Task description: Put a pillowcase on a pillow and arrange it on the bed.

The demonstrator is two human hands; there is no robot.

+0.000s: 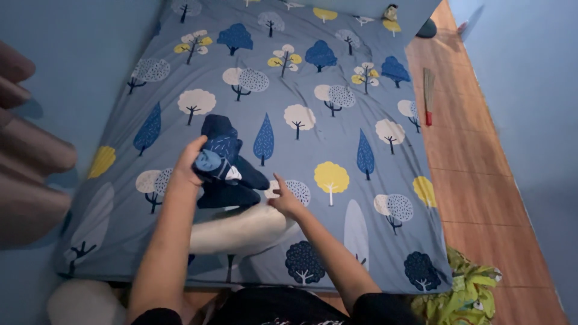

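Blurred by motion: pale cloth (241,232) under the dark blue garment (226,165). Cut off at the bottom edge: yellow-green fabric (466,295). Too small to identify: object (391,12) at the bed's (361,241) far corner.

Head view: bed (337,90) w/ grey-blue sheet printed w/ blue, white & yellow trees. Left hand (191,164) closed round a dark blue cloth (226,165), lifting one end; rest of cloth lies bunched on sheet. Right hand (284,200) flat, fingers spread, just beside cloth, touching a pale cloth (238,232) near bed's front edge. Wood floor (475,180) at right, small broom (428,96) w/ red handle on it. Yellow-green fabric (466,295) at bed's near right corner. Curtain (30,174) far left.
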